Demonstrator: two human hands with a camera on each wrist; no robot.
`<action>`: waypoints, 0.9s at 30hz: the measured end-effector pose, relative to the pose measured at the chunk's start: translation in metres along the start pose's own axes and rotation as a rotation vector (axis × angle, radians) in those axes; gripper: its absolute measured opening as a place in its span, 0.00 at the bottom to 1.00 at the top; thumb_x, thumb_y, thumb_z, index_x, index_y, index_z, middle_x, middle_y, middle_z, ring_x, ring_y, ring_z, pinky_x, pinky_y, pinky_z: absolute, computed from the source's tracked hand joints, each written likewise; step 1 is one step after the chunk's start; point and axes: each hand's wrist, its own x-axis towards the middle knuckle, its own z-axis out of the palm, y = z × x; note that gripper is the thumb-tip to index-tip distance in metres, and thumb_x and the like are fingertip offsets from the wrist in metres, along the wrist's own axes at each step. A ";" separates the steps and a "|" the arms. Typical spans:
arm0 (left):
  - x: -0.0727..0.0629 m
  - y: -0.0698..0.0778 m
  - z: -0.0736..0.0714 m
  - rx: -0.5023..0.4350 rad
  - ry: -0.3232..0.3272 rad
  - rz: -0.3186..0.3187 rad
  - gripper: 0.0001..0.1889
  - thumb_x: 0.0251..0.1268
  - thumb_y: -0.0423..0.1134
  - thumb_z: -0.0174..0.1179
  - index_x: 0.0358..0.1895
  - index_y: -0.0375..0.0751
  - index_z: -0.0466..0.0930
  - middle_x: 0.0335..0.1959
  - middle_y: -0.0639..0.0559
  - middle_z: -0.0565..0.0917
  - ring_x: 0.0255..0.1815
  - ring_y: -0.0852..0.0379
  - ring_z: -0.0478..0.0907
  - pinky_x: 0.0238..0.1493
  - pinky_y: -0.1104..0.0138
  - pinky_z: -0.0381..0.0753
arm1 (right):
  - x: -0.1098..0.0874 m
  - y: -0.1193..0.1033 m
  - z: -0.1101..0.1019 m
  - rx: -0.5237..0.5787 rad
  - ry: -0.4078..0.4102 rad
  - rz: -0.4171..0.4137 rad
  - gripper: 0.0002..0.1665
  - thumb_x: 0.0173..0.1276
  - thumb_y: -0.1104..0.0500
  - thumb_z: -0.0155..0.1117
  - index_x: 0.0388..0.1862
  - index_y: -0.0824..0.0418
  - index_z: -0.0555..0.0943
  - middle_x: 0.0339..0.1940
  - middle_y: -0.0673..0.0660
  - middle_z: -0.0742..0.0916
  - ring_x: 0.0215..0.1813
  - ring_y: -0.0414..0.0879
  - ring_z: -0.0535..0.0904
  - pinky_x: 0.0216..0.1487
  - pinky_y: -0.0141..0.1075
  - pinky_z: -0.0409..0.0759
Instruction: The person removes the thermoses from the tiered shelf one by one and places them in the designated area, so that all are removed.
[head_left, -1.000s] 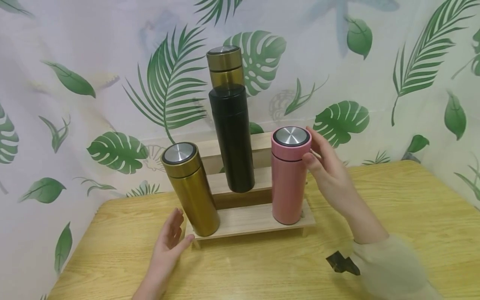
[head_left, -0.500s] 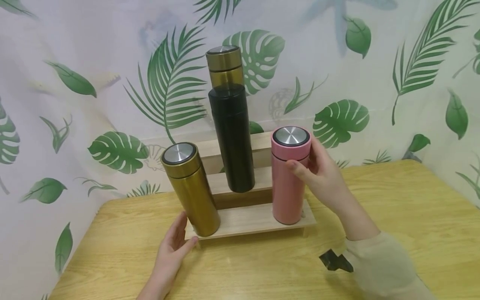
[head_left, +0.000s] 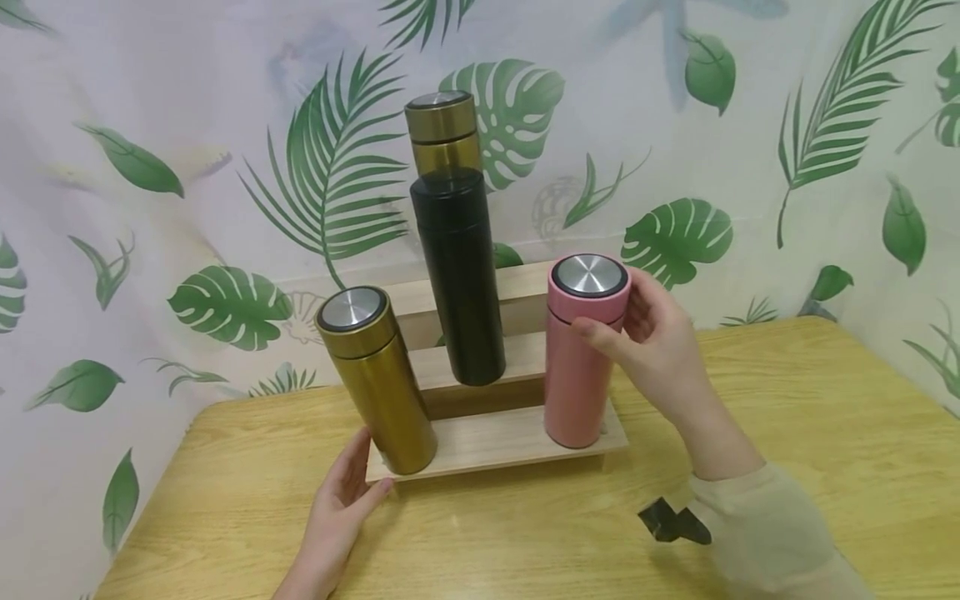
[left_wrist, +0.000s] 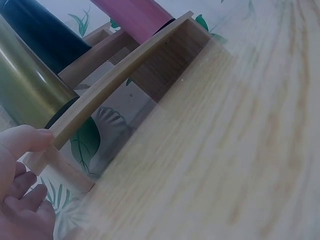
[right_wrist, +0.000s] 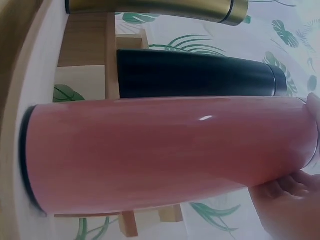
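Observation:
A pink thermos bottle (head_left: 576,375) with a silver-topped lid stands at the right end of the lowest shelf of a wooden tiered stand (head_left: 487,437). My right hand (head_left: 660,354) grips it near the top, thumb across the front and fingers behind. At the stand's left front corner, my left hand (head_left: 337,504) holds the shelf end; in the left wrist view, its thumb (left_wrist: 30,139) lies at the shelf edge. A gold thermos bottle (head_left: 382,392) stands just above that hand. A black bottle (head_left: 461,283) stands on a higher tier between them.
Behind the black bottle rises a second gold bottle (head_left: 442,133), its lower part hidden. The stand rests on a wood-grain table (head_left: 480,550) against a leaf-patterned backdrop (head_left: 195,100). A dark patch (head_left: 673,522) shows beside the right sleeve (head_left: 772,529).
My right hand has closed round the pink bottle, its thumb moving onto the front. The bottle's top now leans slightly right. My left hand has moved in to the stand's corner.

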 end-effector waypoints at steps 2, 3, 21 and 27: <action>0.000 0.000 0.000 0.008 0.001 -0.014 0.40 0.63 0.33 0.62 0.75 0.40 0.51 0.75 0.52 0.54 0.75 0.57 0.48 0.65 0.77 0.58 | 0.000 -0.001 -0.003 -0.011 0.020 0.010 0.33 0.61 0.63 0.70 0.65 0.65 0.69 0.54 0.57 0.80 0.55 0.44 0.76 0.59 0.29 0.74; 0.000 0.001 0.000 0.013 0.000 -0.019 0.40 0.63 0.33 0.62 0.75 0.41 0.51 0.75 0.52 0.54 0.74 0.57 0.48 0.67 0.75 0.57 | 0.000 -0.001 -0.005 -0.015 0.028 0.013 0.33 0.61 0.63 0.70 0.64 0.64 0.69 0.54 0.56 0.80 0.55 0.44 0.77 0.59 0.29 0.74; -0.001 0.002 -0.002 0.042 0.008 -0.056 0.38 0.64 0.37 0.63 0.74 0.43 0.55 0.74 0.51 0.55 0.74 0.57 0.50 0.71 0.62 0.52 | 0.010 0.000 -0.054 -0.146 0.165 0.061 0.32 0.61 0.62 0.70 0.63 0.62 0.71 0.51 0.50 0.81 0.50 0.42 0.77 0.49 0.22 0.75; -0.001 0.003 -0.002 0.049 0.009 -0.070 0.38 0.64 0.38 0.63 0.74 0.41 0.54 0.74 0.51 0.56 0.74 0.57 0.50 0.70 0.67 0.55 | 0.016 0.009 -0.074 -0.241 0.207 0.166 0.37 0.59 0.56 0.73 0.66 0.60 0.69 0.54 0.52 0.79 0.52 0.40 0.74 0.50 0.21 0.73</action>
